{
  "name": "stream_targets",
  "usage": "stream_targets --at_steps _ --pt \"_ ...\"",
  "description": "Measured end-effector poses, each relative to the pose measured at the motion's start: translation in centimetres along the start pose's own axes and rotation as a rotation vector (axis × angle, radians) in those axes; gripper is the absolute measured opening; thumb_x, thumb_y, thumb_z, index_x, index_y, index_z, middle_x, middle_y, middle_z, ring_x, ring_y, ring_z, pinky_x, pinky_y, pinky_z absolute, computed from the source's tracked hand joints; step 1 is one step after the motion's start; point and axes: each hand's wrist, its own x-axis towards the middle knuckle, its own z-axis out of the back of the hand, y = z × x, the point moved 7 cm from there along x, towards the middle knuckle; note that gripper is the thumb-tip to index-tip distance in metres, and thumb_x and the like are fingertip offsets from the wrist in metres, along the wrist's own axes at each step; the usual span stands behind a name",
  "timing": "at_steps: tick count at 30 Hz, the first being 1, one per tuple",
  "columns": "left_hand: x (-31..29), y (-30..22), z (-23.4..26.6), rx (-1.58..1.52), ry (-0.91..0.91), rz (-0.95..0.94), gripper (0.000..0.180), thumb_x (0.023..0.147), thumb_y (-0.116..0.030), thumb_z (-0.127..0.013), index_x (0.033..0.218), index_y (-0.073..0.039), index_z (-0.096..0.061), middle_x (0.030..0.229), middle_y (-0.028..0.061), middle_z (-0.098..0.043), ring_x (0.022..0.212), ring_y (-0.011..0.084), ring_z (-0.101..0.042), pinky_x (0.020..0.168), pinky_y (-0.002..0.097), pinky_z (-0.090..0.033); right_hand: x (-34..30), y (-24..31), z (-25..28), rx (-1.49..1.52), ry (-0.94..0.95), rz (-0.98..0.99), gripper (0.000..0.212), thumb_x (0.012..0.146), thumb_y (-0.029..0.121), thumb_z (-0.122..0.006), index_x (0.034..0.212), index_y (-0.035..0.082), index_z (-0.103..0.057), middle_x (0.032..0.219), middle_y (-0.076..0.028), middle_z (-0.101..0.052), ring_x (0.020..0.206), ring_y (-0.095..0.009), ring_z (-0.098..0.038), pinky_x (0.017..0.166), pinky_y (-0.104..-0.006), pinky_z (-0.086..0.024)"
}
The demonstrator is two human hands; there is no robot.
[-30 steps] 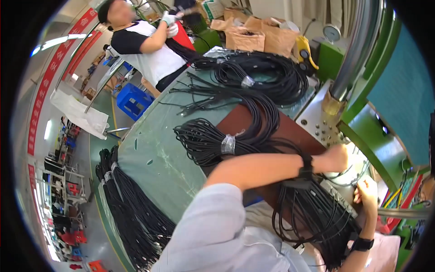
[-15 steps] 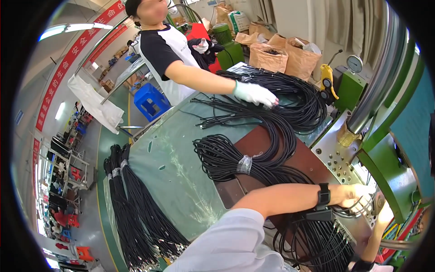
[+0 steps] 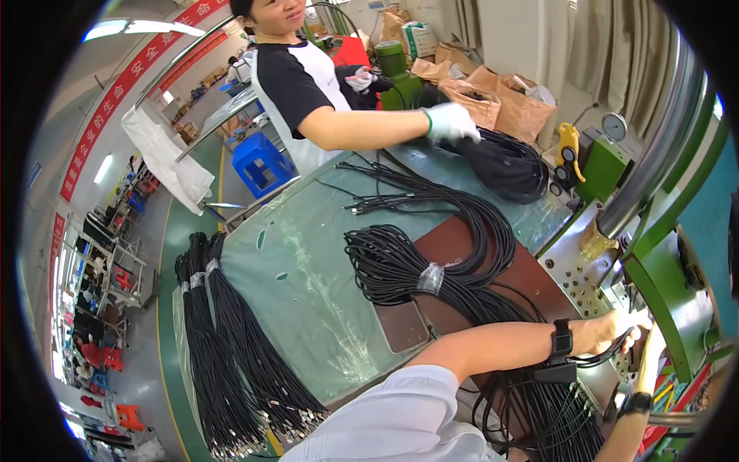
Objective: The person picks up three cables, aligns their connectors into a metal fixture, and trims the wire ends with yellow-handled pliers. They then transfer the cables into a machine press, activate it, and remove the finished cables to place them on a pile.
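My left hand (image 3: 610, 331), with a black watch on its wrist, reaches to the green press at the right. Its fingers curl around some black cables (image 3: 604, 357) that run down and to the left beneath it. Close beside it, my right hand (image 3: 654, 348) comes up from the lower right. Bright glare and the press frame (image 3: 660, 308) hide its fingers. Below my left forearm hangs a thick bunch of black cables (image 3: 543, 408). A coiled cable bundle (image 3: 385, 266), bound with clear wrap, rests on the reddish-brown board (image 3: 454, 240).
Across the green-covered table (image 3: 308, 300), a co-worker's white-gloved hand (image 3: 453, 123) is over a large cable coil (image 3: 512, 165). Tied cable bundles (image 3: 231, 346) hang over the table's left edge. Nearby are a drilled metal plate (image 3: 579, 273), a yellow tool (image 3: 568, 154) and a round gauge (image 3: 614, 126).
The co-worker's gloved hand and the large coil have shifted, with the coil now blurred. My hands have drawn closer together at the press, my left fingers curling around cables.
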Motion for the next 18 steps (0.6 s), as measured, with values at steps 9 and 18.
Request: stream_targets --at_steps 9,18 --pt "-9.3 3.5 -0.4 -0.056 -0.295 0.204 0.033 0.095 -0.037 -0.043 0.082 -0.008 -0.051 0.053 -0.0033 -0.036 0.039 0.0081 -0.032 0.036 0.0259 -0.030 -7.1 6.0 -5.2 -0.104 0.065 0.209 0.022 0.090 0.026 -0.054 0.076 0.010 -0.056 0.057 0.005 -0.043 0.043 -0.003 -0.035 0.039 -0.0204 -0.026" --pt "-28.7 -24.2 5.5 0.052 -0.588 -1.153 0.030 0.097 -0.024 -0.039 0.071 -0.009 -0.045 0.056 0.0006 -0.042 0.044 0.0122 -0.040 0.042 0.0265 -0.034 -10.3 4.6 -6.0 -0.309 0.488 0.080 0.016 0.083 0.012 -0.060 0.094 0.000 -0.062 0.080 -0.004 -0.056 0.071 -0.012 -0.050 0.064 -0.0251 -0.040"
